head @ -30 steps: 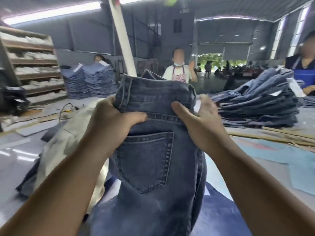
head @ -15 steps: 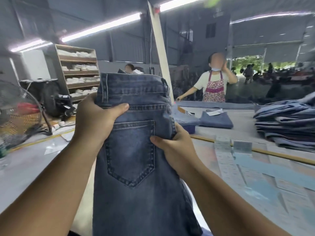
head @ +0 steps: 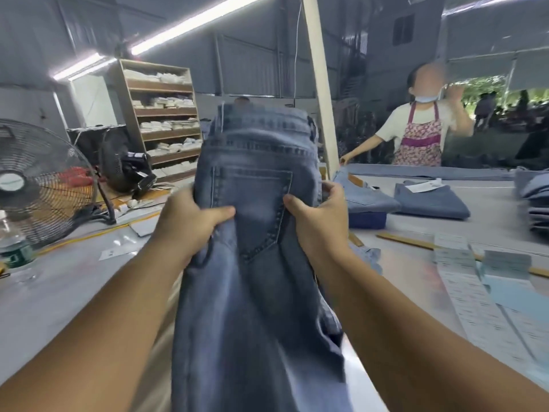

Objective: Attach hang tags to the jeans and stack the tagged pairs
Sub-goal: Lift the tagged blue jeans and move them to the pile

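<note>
your left hand [head: 190, 223] and right hand [head: 319, 217] both grasp the jeans [head: 255, 233], held up in front of you above the counter [head: 59, 292]. each hand bunches the denim at a side of the back pocket [head: 252, 209], thumbs pressed on the front, fingers wrapped behind. the waistband is at the top and the legs hang down between your forearms toward the lower edge of view. the picture is blurred here, so you cannot tell whether a tag is on this pair.

to your right, paper sheets [head: 481, 301] lie flat on the counter. farther back sit folded jeans [head: 430, 200], one with a white tag on top, and a stack [head: 534, 203] at the right edge. to your left stand a fan [head: 38, 179] and a bottle [head: 13, 245], with shelves [head: 163, 120] behind. a person in an apron [head: 419, 135] stands across the counter.
</note>
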Tool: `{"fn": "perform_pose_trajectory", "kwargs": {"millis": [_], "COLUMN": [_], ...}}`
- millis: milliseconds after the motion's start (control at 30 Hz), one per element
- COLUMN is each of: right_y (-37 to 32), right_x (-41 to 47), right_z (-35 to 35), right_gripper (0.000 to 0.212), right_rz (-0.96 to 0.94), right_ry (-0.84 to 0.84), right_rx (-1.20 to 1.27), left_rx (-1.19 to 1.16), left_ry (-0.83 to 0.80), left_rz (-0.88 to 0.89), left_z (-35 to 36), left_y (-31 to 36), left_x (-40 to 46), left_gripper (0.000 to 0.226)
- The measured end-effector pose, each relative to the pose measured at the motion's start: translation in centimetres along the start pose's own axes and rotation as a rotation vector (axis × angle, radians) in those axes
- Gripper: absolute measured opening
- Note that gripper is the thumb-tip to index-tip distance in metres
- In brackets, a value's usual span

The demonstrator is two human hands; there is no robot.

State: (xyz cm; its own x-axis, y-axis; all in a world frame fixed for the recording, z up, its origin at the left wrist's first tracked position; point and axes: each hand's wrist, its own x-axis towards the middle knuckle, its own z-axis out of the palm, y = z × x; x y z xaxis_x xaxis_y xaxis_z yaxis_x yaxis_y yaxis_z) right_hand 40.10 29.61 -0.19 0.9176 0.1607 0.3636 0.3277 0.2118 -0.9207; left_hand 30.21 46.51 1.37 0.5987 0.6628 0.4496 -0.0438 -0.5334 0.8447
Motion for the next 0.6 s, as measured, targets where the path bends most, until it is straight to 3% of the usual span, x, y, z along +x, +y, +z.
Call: {"fn": "perform_pose_trajectory", "kwargs": {"millis": [100, 200, 333, 433, 600], "right_y": [0.8, 3.3, 5.1, 4.4, 1.6], "right_x": [1.8, 1.4, 1.0, 0.4, -0.6], "right_z": [0.0, -0.6, -2.4, -2.3, -0.9], "right_gripper": [0.068, 0.058, 0.063, 0.057, 0.063], "right_rz": [-0.041, 0.025, 0.028, -0.169, -0.616], "right_ry": [-0.007, -0.052, -0.098, -0.072, -0.017], "right_rx": [-0.256, -0.494, -0.435, -0.419, -0.249], "left_rx": [0.292, 0.469, 0.487, 0.454, 0.119], "left_ry": [0.018, -0.042, 0.0, 0.061, 0.35], "left_rz": [0.096, -0.047, -0.091, 0.017, 0.411], "left_z": [1.6, 4.6, 5.5, 4.9, 3.2], "left_y": [0.0, -3.4, -5.5, -3.5, 0.9], "left_x": [2.2, 0.9, -1.2, -1.0, 0.2], "left_gripper": [0.043, 0.065, 0.081, 0.063, 0.037]}}
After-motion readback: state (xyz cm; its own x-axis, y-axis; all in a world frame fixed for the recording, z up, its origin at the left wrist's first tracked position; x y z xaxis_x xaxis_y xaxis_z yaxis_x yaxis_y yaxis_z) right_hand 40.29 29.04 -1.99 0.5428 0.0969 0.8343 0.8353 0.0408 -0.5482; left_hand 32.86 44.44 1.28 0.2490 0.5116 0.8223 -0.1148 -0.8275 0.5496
